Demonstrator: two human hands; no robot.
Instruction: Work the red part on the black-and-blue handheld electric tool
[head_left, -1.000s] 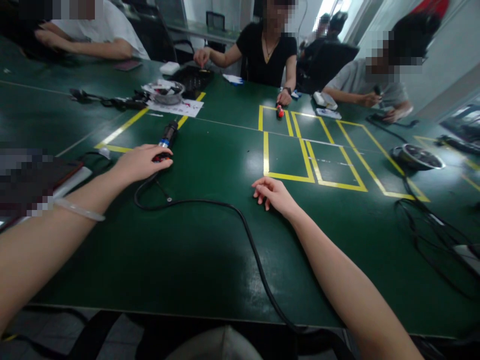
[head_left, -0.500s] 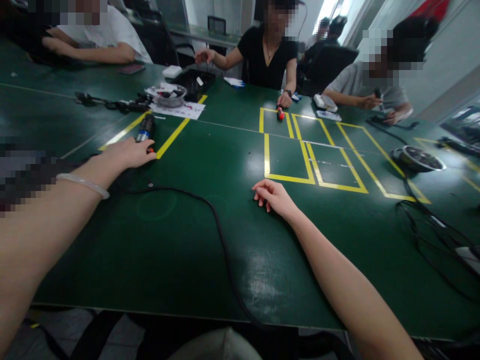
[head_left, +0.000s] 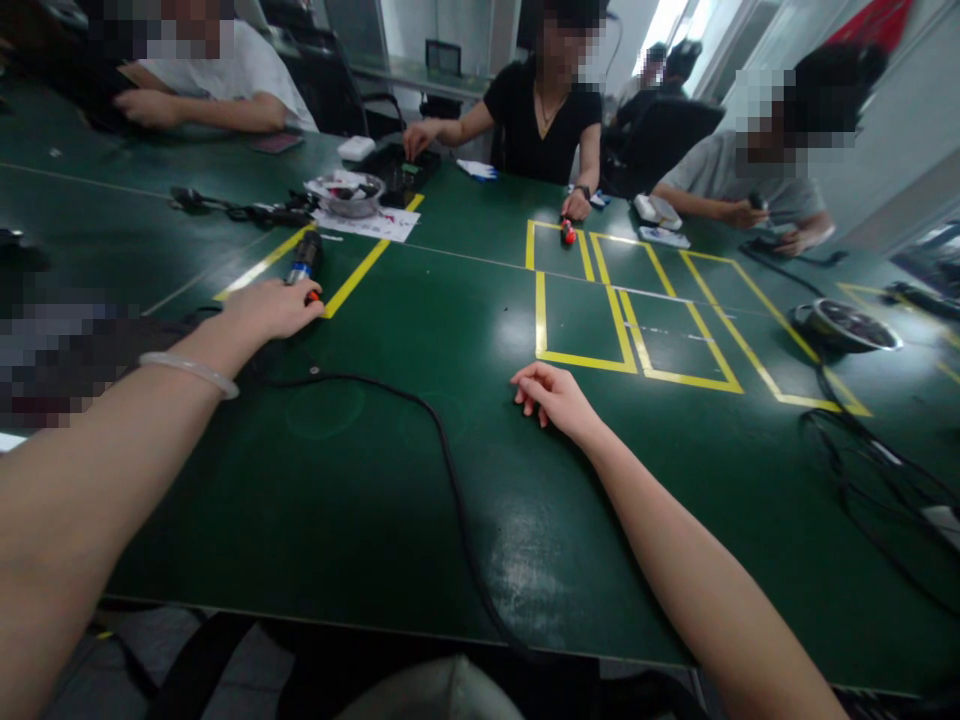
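My left hand (head_left: 274, 308), with a pale bangle on its wrist, is closed round a black cylindrical hand tool (head_left: 304, 256) with a blue band and an orange-red part by the fingertips. The tool's front end points away from me, between two strips of yellow tape; my hand covers its rear. A black cable (head_left: 448, 455) runs from near that hand across the green table (head_left: 360, 540) to the front edge. My right hand (head_left: 551, 392) rests on the table with loosely bent fingers a little apart and nothing in them, just short of the yellow taped boxes (head_left: 586, 360).
Across the table a co-worker's hand (head_left: 576, 205) is at a red and black tool (head_left: 568, 232). A metal bowl (head_left: 352, 195) stands on paper at the back left, a second bowl (head_left: 847, 325) at the right. Loose black cables (head_left: 847, 460) lie right. Other people sit around.
The whole view has shifted slightly right and down. My hands keep their places on the table. The co-worker's other hand has lowered to the black tray.
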